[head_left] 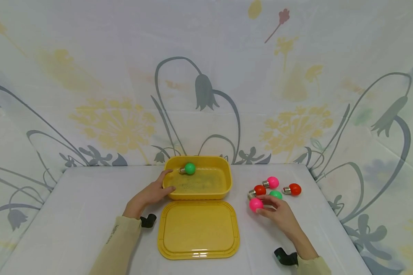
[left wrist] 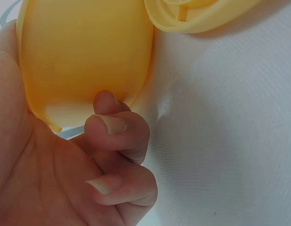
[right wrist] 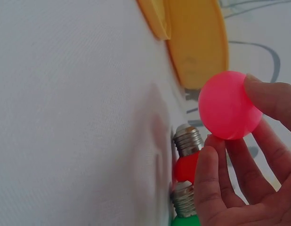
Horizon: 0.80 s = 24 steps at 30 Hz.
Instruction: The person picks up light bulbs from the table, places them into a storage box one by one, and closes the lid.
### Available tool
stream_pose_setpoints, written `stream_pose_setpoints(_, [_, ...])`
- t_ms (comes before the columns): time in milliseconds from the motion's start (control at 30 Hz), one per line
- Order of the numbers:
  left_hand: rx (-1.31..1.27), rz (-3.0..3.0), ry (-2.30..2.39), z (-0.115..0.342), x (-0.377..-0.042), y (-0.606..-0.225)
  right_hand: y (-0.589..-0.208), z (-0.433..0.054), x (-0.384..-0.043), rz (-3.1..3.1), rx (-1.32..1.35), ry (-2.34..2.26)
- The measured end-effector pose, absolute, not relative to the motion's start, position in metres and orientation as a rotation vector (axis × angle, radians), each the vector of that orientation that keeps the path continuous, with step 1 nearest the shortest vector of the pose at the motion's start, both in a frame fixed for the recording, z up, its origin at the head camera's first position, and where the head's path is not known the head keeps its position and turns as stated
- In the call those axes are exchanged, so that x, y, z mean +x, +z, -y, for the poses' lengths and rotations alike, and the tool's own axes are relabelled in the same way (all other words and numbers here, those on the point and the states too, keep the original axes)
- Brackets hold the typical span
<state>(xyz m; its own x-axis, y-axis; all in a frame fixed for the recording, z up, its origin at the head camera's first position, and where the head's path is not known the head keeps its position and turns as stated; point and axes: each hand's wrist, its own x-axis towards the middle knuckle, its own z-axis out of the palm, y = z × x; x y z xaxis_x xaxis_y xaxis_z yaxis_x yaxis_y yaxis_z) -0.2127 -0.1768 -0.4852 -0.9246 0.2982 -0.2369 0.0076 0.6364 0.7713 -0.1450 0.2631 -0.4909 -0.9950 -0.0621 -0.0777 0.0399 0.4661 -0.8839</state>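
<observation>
My left hand (head_left: 153,191) holds the left end of a yellow plastic container (head_left: 227,179), thumb and a finger at its rim. In the left wrist view the other fingers (left wrist: 118,132) curl beside its outer wall (left wrist: 89,52). A green light bulb (head_left: 190,168) with a metal screw base lies inside. My right hand (head_left: 278,214) pinches a pink light bulb (head_left: 256,205) between thumb and fingers; in the right wrist view the pink bulb (right wrist: 228,106) is held off the table. Right beside it are a red bulb (head_left: 260,190) and a partly hidden green bulb (head_left: 276,194).
Another pink bulb (head_left: 273,182) and a second red bulb (head_left: 295,189) lie on the white table behind the right hand. A yellow lid (head_left: 198,229) lies flat in front of the container. A flower-patterned cloth (head_left: 206,126) stands behind.
</observation>
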Motion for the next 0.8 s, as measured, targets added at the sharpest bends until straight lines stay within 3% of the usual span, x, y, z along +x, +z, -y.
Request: stream_pose_setpoints(800, [0.247, -2.504, 1.205, 0.177, -0.213, -0.484, -0.479, -0.25, -0.157, -2.611, -0.156, -1.607])
